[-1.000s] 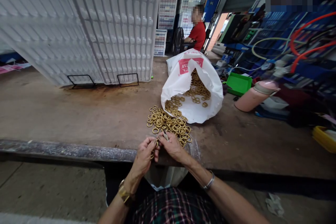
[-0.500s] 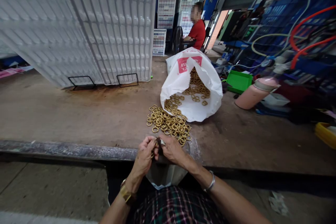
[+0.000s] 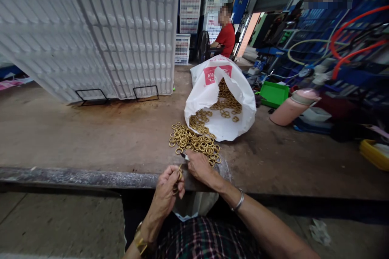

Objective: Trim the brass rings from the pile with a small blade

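Observation:
My left hand (image 3: 169, 183), at the front edge of the bench, pinches several gold-coloured rings (image 3: 175, 188) between thumb and fingers. My right hand (image 3: 199, 166) is closed on a small knife (image 3: 184, 156) with a dark pointed blade and a pale handle, most of it hidden by the fingers. Its blade points left, at the near side of a pile of gold-coloured rings (image 3: 194, 142). Behind the pile lies a white sack (image 3: 226, 127) on its side, its mouth facing me, with more rings inside.
On the wooden bench (image 3: 91, 137), white ribbed plastic panels (image 3: 127, 36) stand at the left in black wire holders. To the right are a green tray (image 3: 274, 94), a pink bottle (image 3: 293, 109) and a yellow container (image 3: 375, 154). Farther back sits a person in red (image 3: 226, 40).
My hands have drawn apart. The right has moved up with the knife to the edge of the ring pile, while the left has come slightly lower, still holding rings.

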Available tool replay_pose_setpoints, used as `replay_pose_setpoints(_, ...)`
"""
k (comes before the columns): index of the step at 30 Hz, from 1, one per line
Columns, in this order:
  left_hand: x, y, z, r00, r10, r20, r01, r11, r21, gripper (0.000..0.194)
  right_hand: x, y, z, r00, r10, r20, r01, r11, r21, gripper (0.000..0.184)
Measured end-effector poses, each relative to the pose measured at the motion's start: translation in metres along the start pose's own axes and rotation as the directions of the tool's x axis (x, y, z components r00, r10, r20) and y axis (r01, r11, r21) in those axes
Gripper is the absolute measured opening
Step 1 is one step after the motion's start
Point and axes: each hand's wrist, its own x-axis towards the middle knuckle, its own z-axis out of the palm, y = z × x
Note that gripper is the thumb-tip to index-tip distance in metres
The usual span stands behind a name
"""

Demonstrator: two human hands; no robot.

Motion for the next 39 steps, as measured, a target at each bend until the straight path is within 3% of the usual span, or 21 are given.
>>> replay_pose_setpoints(5,0.001,0.002,-0.008,0.993,-0.089,-0.077,0.078,0.987,-0.138,0.024,0.011,-0.008,0.008,0.991,-0.035,-0.127,0.038,0.999,0.018,0.029)
replay_pose_setpoints(9,0.005,0.003,-0.011,0.989,-0.089,-0.119,0.069,0.984,-0.162,0.021,0.020,-0.018,0.006,0.997,-0.010,-0.081,0.005,0.999,-0.054,0.029)
replay_pose_setpoints(14,0.006,0.010,-0.011,0.987,-0.134,-0.091,0.108,0.963,-0.246,0.025,0.024,-0.018,0.007,0.998,0.015,-0.069,-0.019,0.998,-0.063,0.029)
replay_pose_setpoints(17,0.008,0.013,-0.012,0.981,-0.169,-0.099,0.130,0.941,-0.313,0.024,0.022,-0.011,0.012,0.995,0.002,-0.096,-0.003,1.000,-0.010,0.026)
replay_pose_setpoints(20,0.012,0.014,-0.012,0.971,-0.164,-0.173,0.104,0.944,-0.312,0.025,0.017,-0.002,0.017,0.990,-0.052,-0.129,0.067,0.991,0.115,0.023)
replay_pose_setpoints(26,0.017,0.010,-0.001,0.964,-0.006,-0.264,0.005,1.000,-0.004,0.032,-0.004,0.002,0.007,0.961,-0.141,-0.236,0.227,0.891,0.393,0.017)
replay_pose_setpoints(30,0.018,0.006,0.005,0.975,0.045,-0.217,-0.005,0.984,0.179,0.034,-0.014,-0.004,-0.006,0.965,-0.150,-0.213,0.244,0.809,0.535,0.010)
replay_pose_setpoints(35,0.018,0.003,0.005,0.956,0.121,-0.268,-0.005,0.918,0.396,0.035,-0.010,-0.005,-0.007,0.995,-0.012,-0.103,0.087,0.638,0.765,0.018)
replay_pose_setpoints(39,0.017,0.003,0.004,0.953,0.201,-0.228,-0.057,0.856,0.514,0.031,-0.006,-0.003,-0.001,1.000,0.003,0.010,-0.010,0.566,0.825,0.027)
